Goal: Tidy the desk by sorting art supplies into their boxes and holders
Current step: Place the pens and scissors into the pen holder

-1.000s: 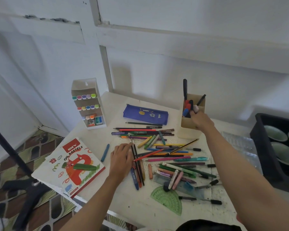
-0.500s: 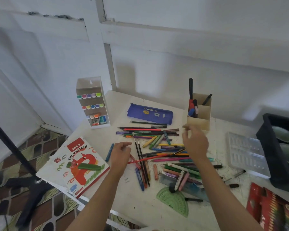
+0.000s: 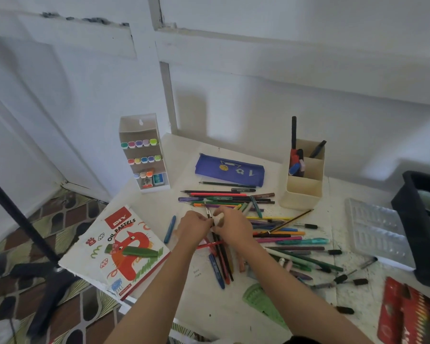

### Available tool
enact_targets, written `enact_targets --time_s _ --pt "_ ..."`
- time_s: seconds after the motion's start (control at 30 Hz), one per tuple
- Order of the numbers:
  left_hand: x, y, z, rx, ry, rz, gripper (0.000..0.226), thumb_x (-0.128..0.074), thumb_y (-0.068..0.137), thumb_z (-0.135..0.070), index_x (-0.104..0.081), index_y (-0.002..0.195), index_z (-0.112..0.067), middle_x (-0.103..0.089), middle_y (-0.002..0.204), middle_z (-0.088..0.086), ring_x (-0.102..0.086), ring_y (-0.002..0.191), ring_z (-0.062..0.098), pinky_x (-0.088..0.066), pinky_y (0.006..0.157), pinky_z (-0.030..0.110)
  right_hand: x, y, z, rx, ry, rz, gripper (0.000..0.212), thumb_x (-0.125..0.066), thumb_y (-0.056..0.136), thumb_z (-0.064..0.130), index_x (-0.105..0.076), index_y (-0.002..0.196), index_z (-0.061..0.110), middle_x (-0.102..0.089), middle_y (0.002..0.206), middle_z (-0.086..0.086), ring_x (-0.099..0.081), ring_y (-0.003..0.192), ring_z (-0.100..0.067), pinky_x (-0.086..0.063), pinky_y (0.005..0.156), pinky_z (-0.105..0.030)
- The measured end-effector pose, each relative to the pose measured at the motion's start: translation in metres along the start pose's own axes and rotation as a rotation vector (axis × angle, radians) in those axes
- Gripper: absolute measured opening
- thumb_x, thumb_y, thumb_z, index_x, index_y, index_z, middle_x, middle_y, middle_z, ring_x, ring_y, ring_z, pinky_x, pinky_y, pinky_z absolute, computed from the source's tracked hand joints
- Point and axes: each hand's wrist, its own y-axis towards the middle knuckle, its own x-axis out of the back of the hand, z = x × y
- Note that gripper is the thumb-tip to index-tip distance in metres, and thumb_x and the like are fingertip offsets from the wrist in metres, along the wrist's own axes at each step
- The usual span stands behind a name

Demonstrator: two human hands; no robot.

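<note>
The left hand (image 3: 195, 225) pinches the pencils (image 3: 223, 256) near their tips on the bench (image 3: 159, 204); the right hand (image 3: 233, 227) grips them too. Light, stiff, apt to roll: probably best bundled and held mid-shaft, then dropped in the holder (image 3: 304, 192), far right.

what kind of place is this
Likely a home art desk against a white wall: loose pens and pencils strewn over the white table, an oil pastels box, and a tiered marker holder.

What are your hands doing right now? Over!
Left hand and right hand both pinch thin dark pencils. Cream plastic holder stands apart. Loose coloured pens crowd underneath.
</note>
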Motion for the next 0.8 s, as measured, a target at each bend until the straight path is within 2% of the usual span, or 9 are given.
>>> enact_targets --time_s 0.1,0.2,0.27,0.33,0.43,0.53,0.6,0.7,0.8 --pt "0.003 0.001 0.004 0.004 -0.089 0.033 0.021 -0.06 0.082 -0.019 -0.065 0.064 -0.009 -0.054 0.058 0.004 -0.049 0.058 0.018 -0.039 0.059 0.029 -0.006 0.007 0.003 -0.071 0.121 0.036 0.037 -0.073 0.078 0.026 -0.057 0.111 0.025 -0.066 0.104 0.0 -0.063 0.091 -0.018 -0.049 0.073 -0.029" --pt "0.008 0.002 0.009 -0.001 -0.169 -0.002 0.016 -0.061 0.084 -0.015 -0.067 0.073 -0.005 -0.056 0.064 0.009 -0.05 0.061 0.019 -0.04 0.061 0.029 -0.008 0.015 0.004 -0.106 0.268 0.103 0.032 -0.076 0.076 0.02 -0.06 0.104 0.021 -0.067 0.097 -0.003 -0.064 0.083 -0.017 -0.055 0.077 -0.036" --pt "0.013 0.005 0.012 -0.005 -0.199 -0.051 0.016 -0.064 0.086 -0.021 -0.068 0.078 -0.008 -0.063 0.072 0.007 -0.058 0.069 0.019 -0.048 0.068 0.029 -0.006 0.018 0.006 -0.103 0.284 0.11 0.026 -0.074 0.078 0.019 -0.064 0.102 0.02 -0.066 0.085 0.0 -0.062 0.073 -0.013 -0.055 0.072 -0.032" --pt "0.018 0.009 0.014 0.007 -0.249 -0.107 0.015 -0.065 0.087 -0.023 -0.067 0.08 -0.01 -0.068 0.08 0.008 -0.063 0.074 0.019 -0.053 0.074 0.031 -0.005 0.024 0.008 -0.09 0.307 0.109 0.021 -0.072 0.08 0.017 -0.068 0.1 0.018 -0.066 0.083 -0.001 -0.059 0.07 -0.013 -0.052 0.069 -0.028" --pt "0.027 0.01 0.013 -0.016 -0.334 -0.182 0.013 -0.064 0.088 -0.02 -0.066 0.085 -0.008 -0.07 0.082 0.011 -0.061 0.064 0.016 -0.051 0.063 0.024 0.0 0.03 0.015 -0.087 0.344 0.112 0.018 -0.07 0.082 0.015 -0.07 0.1 0.012 -0.065 0.088 -0.001 -0.058 0.078 -0.012 -0.045 0.071 -0.022" --pt "0.037 0.007 0.002 -0.092 -0.414 -0.281 0.011 -0.06 0.092 -0.019 -0.062 0.092 -0.009 -0.067 0.079 0.005 -0.06 0.059 0.013 -0.045 0.051 0.013 0.009 0.033 0.02 -0.025 0.468 0.023 0.018 -0.068 0.083 0.01 -0.067 0.101 0.01 -0.062 0.088 -0.001 -0.055 0.07 -0.009 -0.045 0.063 -0.018" --pt "0.043 0.006 -0.007 -0.164 -0.425 -0.342 0.007 -0.058 0.093 -0.019 -0.06 0.092 -0.012 -0.064 0.079 0.0 -0.062 0.064 0.015 -0.044 0.052 0.01 0.019 0.032 0.024 0.02 0.569 -0.056 0.015 -0.064 0.085 0.006 -0.063 0.099 0.013 -0.063 0.089 -0.002 -0.058 0.069 -0.011 -0.05 0.058 -0.017" --pt "0.052 0.006 -0.021 -0.279 -0.424 -0.406 0.002 -0.057 0.094 -0.018 -0.058 0.092 -0.018 -0.061 0.078 -0.006 -0.064 0.074 0.02 -0.048 0.063 0.018 0.038 0.032 0.027 0.07 0.62 -0.196 0.013 -0.061 0.087 0.008 -0.059 0.095 0.018 -0.061 0.084 0.004 -0.064 0.078 -0.022 -0.056 0.072 -0.034" --pt "0.058 0.004 -0.039 -0.378 -0.435 -0.453 0.003 -0.056 0.094 -0.017 -0.057 0.095 -0.02 -0.06 0.078 -0.008 -0.062 0.074 0.02 -0.047 0.061 0.017 0.06 0.032 0.026 0.119 0.647 -0.284 0.008 -0.06 0.089 0.013 -0.06 0.094 0.019 -0.06 0.085 0.006 -0.064 0.077 -0.022 -0.056 0.073 -0.034"
